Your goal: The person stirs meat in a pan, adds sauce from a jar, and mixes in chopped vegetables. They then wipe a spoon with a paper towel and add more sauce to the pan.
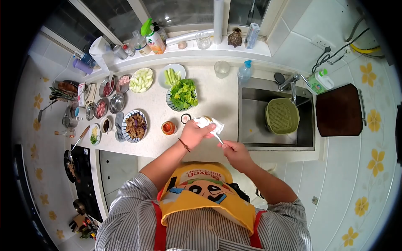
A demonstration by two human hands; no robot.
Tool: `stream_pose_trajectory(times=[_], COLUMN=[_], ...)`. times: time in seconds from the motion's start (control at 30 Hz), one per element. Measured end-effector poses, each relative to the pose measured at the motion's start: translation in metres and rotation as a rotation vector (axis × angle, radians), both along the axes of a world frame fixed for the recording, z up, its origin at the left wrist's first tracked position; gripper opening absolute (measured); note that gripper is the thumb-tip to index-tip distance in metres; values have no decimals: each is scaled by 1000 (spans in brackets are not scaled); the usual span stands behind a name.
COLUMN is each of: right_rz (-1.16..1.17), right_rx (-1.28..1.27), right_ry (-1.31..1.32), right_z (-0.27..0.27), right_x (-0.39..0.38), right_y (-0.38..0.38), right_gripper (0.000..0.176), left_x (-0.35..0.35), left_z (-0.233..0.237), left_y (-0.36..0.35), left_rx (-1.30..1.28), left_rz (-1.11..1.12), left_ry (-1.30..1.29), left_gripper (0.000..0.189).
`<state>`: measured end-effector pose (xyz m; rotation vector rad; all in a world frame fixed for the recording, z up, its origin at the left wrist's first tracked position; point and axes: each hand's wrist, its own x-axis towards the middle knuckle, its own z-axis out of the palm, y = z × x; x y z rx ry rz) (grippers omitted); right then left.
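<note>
In front of the yellow apron, my left hand [196, 133] is closed on a crumpled white tissue [209, 122]. My right hand [235, 154] pinches the thin handle of a small spoon [217, 136], whose upper part meets the tissue. An open jar of red sauce [168, 128] stands on the counter left of my left hand. Beside it, close to my left fingers, lies a round lid [185, 119]. A striped bowl of leafy greens [169, 100] sits farther back. The spoon's head is hidden by the tissue.
A sink [255, 117] with a green basket [282, 116] is on the right. On the left are a bowl of brown meat pieces [135, 126], several metal bowls, a plate of chopped garnish [94, 134] and a stove [86, 180] with a pan. Bottles line the windowsill.
</note>
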<state>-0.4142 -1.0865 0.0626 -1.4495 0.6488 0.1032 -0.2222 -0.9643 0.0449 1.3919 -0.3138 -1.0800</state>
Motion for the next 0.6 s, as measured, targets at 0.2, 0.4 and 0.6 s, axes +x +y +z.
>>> stream_pose_trajectory(times=[0.2,0.4,0.6], right_rz=[264,616,755], right_rx=[-217,-589,-770], right_ry=[3,-12,-81], right_z=[3,43,39], right_x=[-13,-9,-10], right_y=[-31,-43,-41], right_gripper=[25,20,17], left_x=[20,23,8], left_z=[26,47,82], left_y=[10,4,10], left_rx=[181,517,416], left_rz=[-332,-1045,-1577], left_ry=[-128,-639,-841], left_gripper=[26,33,45])
